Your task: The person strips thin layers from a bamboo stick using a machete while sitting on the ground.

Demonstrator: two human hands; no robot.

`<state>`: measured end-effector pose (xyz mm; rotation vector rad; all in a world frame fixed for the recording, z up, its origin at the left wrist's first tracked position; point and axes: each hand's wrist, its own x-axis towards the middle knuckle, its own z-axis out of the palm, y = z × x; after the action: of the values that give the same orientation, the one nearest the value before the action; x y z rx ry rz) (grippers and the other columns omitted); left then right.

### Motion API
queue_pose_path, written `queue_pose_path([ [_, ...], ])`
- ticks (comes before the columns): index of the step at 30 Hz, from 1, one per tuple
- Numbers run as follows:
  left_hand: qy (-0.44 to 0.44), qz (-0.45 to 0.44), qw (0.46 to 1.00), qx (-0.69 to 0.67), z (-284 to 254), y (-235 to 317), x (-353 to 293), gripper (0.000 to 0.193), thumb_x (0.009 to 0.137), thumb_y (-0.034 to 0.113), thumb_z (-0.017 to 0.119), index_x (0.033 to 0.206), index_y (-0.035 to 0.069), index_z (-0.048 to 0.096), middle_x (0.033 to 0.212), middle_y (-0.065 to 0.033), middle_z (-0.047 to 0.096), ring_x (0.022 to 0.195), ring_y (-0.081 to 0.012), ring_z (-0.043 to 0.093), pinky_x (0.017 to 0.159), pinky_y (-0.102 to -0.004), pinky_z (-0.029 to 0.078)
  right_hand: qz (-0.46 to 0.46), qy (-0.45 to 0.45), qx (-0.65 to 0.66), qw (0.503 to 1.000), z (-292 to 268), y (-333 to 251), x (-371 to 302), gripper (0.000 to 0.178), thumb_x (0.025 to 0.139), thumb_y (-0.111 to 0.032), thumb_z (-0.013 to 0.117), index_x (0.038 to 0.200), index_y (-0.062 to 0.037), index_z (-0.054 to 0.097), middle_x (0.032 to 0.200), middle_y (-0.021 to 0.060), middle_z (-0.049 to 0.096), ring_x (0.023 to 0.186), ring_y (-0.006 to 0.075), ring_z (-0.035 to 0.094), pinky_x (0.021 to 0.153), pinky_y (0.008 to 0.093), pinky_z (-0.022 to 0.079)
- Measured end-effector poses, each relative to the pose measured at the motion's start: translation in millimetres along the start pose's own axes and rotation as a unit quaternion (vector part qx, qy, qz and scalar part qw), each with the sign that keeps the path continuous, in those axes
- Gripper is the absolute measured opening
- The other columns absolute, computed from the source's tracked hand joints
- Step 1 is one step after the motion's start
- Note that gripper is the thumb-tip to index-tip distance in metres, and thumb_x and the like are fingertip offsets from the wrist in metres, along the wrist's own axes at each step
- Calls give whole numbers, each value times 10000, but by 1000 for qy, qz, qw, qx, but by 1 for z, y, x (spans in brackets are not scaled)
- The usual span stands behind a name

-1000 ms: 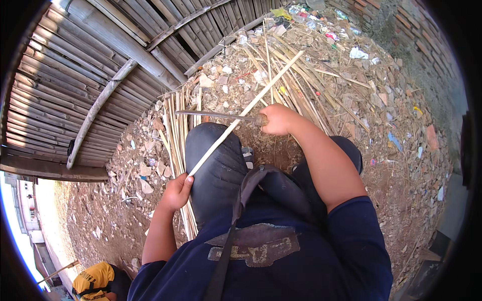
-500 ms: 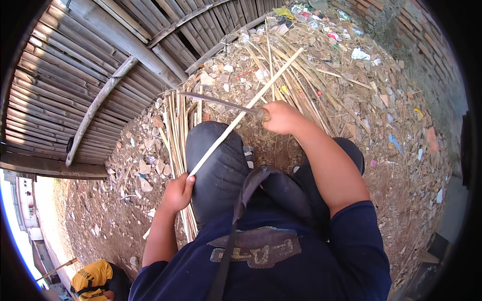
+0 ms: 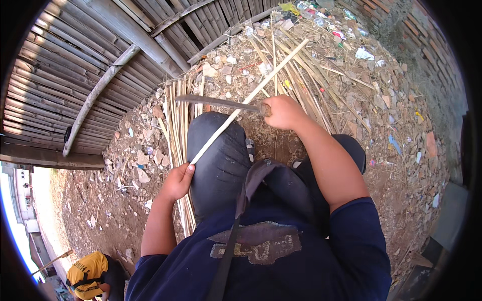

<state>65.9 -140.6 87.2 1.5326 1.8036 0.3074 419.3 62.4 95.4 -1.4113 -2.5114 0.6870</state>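
Observation:
My left hand (image 3: pixel 178 181) is closed around the near end of a long, pale bamboo strip (image 3: pixel 217 133), with the thumb on top. From there the strip slants over my left knee, away and to the right. In my right hand (image 3: pixel 283 111) is the wooden handle of a long knife (image 3: pixel 216 102). Its dark blade points left and crosses the strip beyond the knee; whether it bites into the strip I cannot tell. Beside my left leg lies a bundle of similar strips (image 3: pixel 176 120). More long strips (image 3: pixel 309 93) are spread on the ground ahead.
A bamboo-slat wall (image 3: pixel 65 95) rises at the left, a brick wall (image 3: pixel 427 45) at the far right. Stones and litter (image 3: pixel 351 37) cover the dirt ground. Another person in a yellow top (image 3: pixel 88 273) is low at the near left. A dark strap (image 3: pixel 236 215) hangs across my front.
The knife blade has turned to show more of its flat side and lies more level across the strip. My left hand and the strip appear slightly farther forward; the view has shifted a little too.

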Motion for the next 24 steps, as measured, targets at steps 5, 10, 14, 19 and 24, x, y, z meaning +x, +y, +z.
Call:
queue_pose_path([
  [5, -57, -29, 998, -26, -11, 5, 5, 608, 1101, 514, 409, 1072, -33, 673, 855, -140, 685, 824, -222, 606, 822, -389, 502, 165, 18, 126, 978, -5, 35, 14, 429, 775, -246, 692, 1147, -33, 723, 948, 213, 741, 900, 361, 725, 823, 444, 569],
  [10, -79, -56, 993, -62, -12, 1, 2, 650, 1102, 539, 385, 1064, -41, 674, 867, -111, 684, 836, -212, 595, 834, -381, 497, -7, -32, 13, 999, -2, -14, -6, 417, 756, -252, 731, 1115, -40, 730, 1019, 243, 733, 971, 388, 710, 874, 439, 558],
  [14, -92, -45, 994, -40, -17, 7, 10, 661, 1101, 549, 376, 1083, -42, 673, 887, -107, 685, 858, -212, 599, 845, -382, 496, 97, -48, 120, 987, 4, 40, 10, 438, 742, -235, 695, 1116, -7, 715, 987, 249, 726, 952, 398, 705, 864, 448, 563],
  [19, -65, -46, 997, -26, -16, 10, 1, 675, 1094, 569, 374, 1072, -40, 663, 856, -98, 660, 839, -220, 588, 826, -386, 496, 54, -38, 84, 994, 1, 14, 7, 411, 763, -227, 677, 1115, -19, 723, 1024, 250, 722, 992, 397, 698, 891, 458, 563],
  [24, -103, -53, 991, -61, -13, -4, 11, 672, 1094, 567, 379, 991, -42, 644, 806, -84, 619, 801, -216, 563, 786, -388, 488, 16, -79, 55, 995, 3, 27, 8, 417, 764, -248, 690, 1126, -46, 731, 1053, 246, 726, 1020, 404, 691, 915, 457, 556],
])
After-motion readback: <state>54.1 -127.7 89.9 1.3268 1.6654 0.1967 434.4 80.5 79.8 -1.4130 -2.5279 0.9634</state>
